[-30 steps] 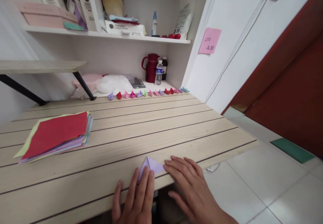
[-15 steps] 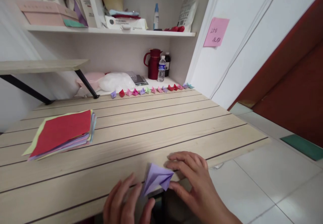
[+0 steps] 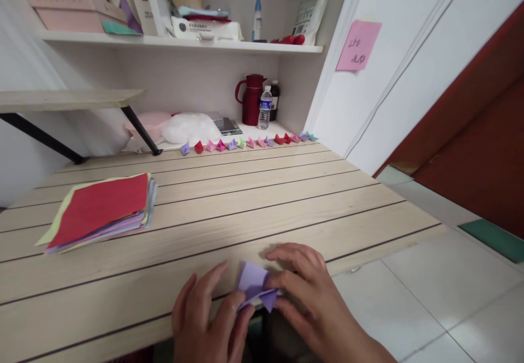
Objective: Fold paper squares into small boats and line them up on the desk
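Observation:
A partly folded sheet of purple origami paper (image 3: 251, 278) is held between my two hands just above the front edge of the wooden table. My left hand (image 3: 210, 316) pinches its lower left corner between thumb and index finger, the other fingers bent. On the right side, my right hand (image 3: 309, 292) grips the paper with thumb and index finger near a small folded point, while its remaining fingers stretch forward. Part of the paper lies hidden behind my fingers.
A stack of coloured paper (image 3: 102, 207), red on top, lies on the table's left. Several small folded paper shapes (image 3: 232, 143) line the back edge. Behind them stand a dark red jug (image 3: 251, 101) and a water bottle (image 3: 265, 109). A raised wooden shelf (image 3: 65, 100) is at left.
My left hand has moved in from beside the paper and now pinches its corner. My right index finger has come down onto the paper, and the upper layer has been bent over.

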`<move>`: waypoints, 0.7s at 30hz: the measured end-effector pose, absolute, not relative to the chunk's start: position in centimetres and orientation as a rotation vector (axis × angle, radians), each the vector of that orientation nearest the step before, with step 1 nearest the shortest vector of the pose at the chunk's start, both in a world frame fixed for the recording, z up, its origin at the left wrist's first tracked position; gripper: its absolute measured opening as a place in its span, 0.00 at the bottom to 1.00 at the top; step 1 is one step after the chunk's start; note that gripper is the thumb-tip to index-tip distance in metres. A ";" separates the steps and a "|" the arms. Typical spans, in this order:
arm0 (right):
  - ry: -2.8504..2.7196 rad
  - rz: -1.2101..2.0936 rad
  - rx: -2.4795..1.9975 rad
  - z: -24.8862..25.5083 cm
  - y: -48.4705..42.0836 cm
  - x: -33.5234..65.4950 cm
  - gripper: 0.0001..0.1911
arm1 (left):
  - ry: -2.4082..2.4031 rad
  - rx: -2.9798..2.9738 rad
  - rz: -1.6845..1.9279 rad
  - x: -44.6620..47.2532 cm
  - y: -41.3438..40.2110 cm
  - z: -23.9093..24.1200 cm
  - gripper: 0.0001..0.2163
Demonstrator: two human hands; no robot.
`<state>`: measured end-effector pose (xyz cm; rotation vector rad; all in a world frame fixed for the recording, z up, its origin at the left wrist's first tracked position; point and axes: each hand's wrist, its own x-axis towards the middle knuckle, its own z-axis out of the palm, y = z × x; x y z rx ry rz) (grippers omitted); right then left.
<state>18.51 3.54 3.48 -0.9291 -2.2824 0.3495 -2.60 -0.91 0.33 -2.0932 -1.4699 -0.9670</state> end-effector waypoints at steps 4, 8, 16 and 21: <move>-2.281 0.498 -1.020 4.3 3.9 18.4 0.06 | -1.504 -2.162 -0.835 -3.0 -0.7 0.5 0.05; -2.298 0.548 -1.049 5.1 4.8 18.0 0.03 | -1.665 -2.166 -0.768 -3.0 -0.4 1.0 0.02; -2.366 0.481 -1.204 5.2 5.7 16.8 0.08 | -1.804 -2.139 -0.731 -2.2 -0.4 1.5 0.04; -2.374 0.414 -1.291 4.9 5.8 16.4 0.11 | -1.892 -2.073 -0.699 -1.8 0.0 1.6 0.06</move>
